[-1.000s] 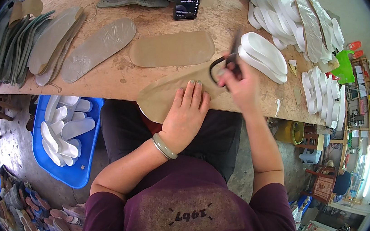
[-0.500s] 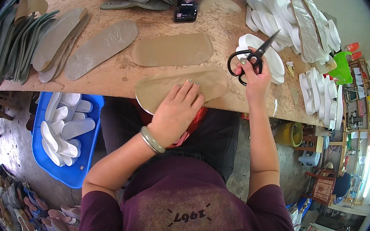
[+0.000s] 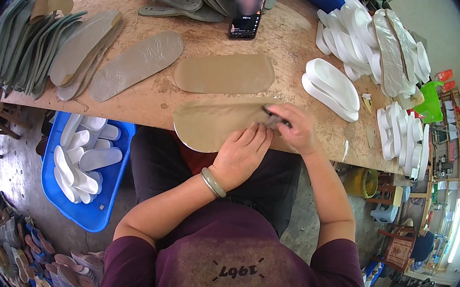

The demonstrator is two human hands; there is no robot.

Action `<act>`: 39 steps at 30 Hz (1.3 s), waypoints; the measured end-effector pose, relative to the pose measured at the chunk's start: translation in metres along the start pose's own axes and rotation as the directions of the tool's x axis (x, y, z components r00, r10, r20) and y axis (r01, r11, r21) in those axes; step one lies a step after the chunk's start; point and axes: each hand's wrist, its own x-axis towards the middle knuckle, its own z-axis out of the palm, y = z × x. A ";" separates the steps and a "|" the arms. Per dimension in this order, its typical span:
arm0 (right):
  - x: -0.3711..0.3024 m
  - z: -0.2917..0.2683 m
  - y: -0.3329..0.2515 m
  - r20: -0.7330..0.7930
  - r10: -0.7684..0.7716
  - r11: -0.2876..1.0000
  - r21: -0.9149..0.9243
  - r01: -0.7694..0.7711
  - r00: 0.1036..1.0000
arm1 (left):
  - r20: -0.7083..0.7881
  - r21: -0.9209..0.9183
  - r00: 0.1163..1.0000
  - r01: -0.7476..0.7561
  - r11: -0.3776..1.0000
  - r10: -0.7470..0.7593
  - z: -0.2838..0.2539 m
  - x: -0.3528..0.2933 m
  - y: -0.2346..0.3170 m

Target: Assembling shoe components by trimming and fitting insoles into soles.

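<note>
In front of me at the table's near edge lies a tan sheet (image 3: pixel 213 124), with a white sole's rim showing beneath its lower left side. My left hand (image 3: pixel 243 156), wearing a bangle, is closed on the sheet's right end, its thumb hidden. Against that same end, my right hand (image 3: pixel 299 130) grips the black scissors (image 3: pixel 279 118); their blades are blurred and mostly hidden. Just beyond lies another tan piece (image 3: pixel 224 75) with rounded ends, flat on the table. A shiny film-covered insole (image 3: pixel 136 66) rests to its left.
White soles (image 3: pixel 330 89) lie on the wooden table (image 3: pixel 292 45) at right, with more piled behind. Grey insoles (image 3: pixel 21 54) are stacked at far left, near a phone (image 3: pixel 249 13) at the back. A blue bin (image 3: pixel 92 217) of white soles stands below the table at left.
My right hand has come left and down with the scissors, from above the white soles to the sheet's right end. My left hand has shifted right and closed there.
</note>
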 end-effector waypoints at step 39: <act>-0.005 0.019 0.010 -0.032 0.427 0.866 0.301 -0.399 0.904 | 0.005 -0.087 0.993 -0.113 0.990 0.114 -0.003 0.004 -0.017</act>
